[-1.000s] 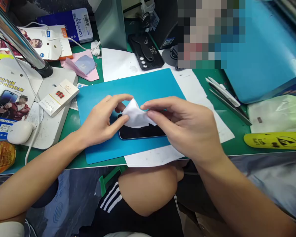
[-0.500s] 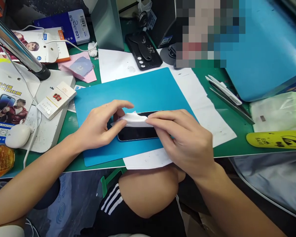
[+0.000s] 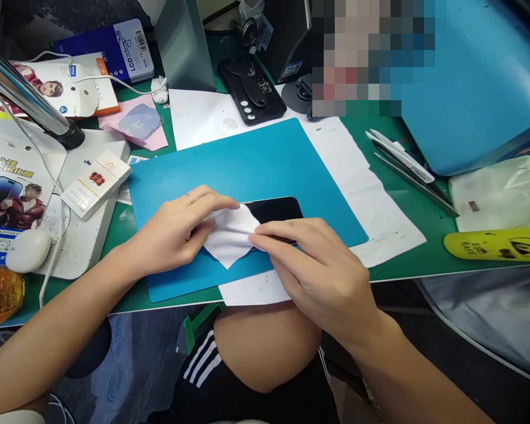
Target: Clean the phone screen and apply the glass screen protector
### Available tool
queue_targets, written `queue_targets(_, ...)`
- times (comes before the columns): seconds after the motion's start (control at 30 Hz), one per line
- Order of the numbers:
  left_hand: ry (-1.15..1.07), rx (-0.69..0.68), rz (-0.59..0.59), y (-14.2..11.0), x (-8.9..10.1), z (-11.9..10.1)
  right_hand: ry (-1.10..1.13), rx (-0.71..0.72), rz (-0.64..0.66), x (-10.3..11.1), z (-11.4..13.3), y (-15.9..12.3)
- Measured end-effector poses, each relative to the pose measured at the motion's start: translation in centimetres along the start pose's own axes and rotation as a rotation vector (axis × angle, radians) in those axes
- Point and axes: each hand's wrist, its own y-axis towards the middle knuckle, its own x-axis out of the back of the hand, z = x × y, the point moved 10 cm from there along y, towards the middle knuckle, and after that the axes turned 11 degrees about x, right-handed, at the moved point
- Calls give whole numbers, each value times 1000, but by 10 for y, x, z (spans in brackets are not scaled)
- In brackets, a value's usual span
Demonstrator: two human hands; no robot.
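Left hand (image 3: 172, 232) pinches left side of white cloth (image 3: 232, 232), right hand (image 3: 329, 274) pinches its right corner — cloth hides part of dark phone (image 3: 279, 209), phone flat on blue mat (image 3: 238, 168) on green tabletop (image 3: 126, 221) — black case (image 3: 265, 94) beyond mat

Creased white cloth (image 3: 230, 232) over a flat black phone (image 3: 277, 210)

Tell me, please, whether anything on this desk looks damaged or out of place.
The white paper under the blue mat looks odd: its right edge is ragged, as if torn. The phone, partly hidden by the cloth, shows no clear damage.
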Motion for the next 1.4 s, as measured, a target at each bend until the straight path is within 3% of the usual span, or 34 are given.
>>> queue_targets(0.1,126,53,-10,0,-2,5,-40,-27,76,-5,-1,0)
queue_targets(0.23,149,141,-162,2,13,8,-77,-8,114,-6,14,5)
queue_targets(0.4,64,212,-289,0,28,15,-75,37,394,-53,23,11)
queue_targets(0.5,45,226,-305,-1,31,18,-140,27,467,-66,23,11)
queue_targets(0.77,29,222,-258,2,24,19,-220,43,438,-53,39,7)
queue_targets(0.9,32,225,-238,2,22,21,-226,56,447,-59,35,11)
queue_targets(1.4,21,230,-245,1,24,15,-157,33,386,-51,23,11)
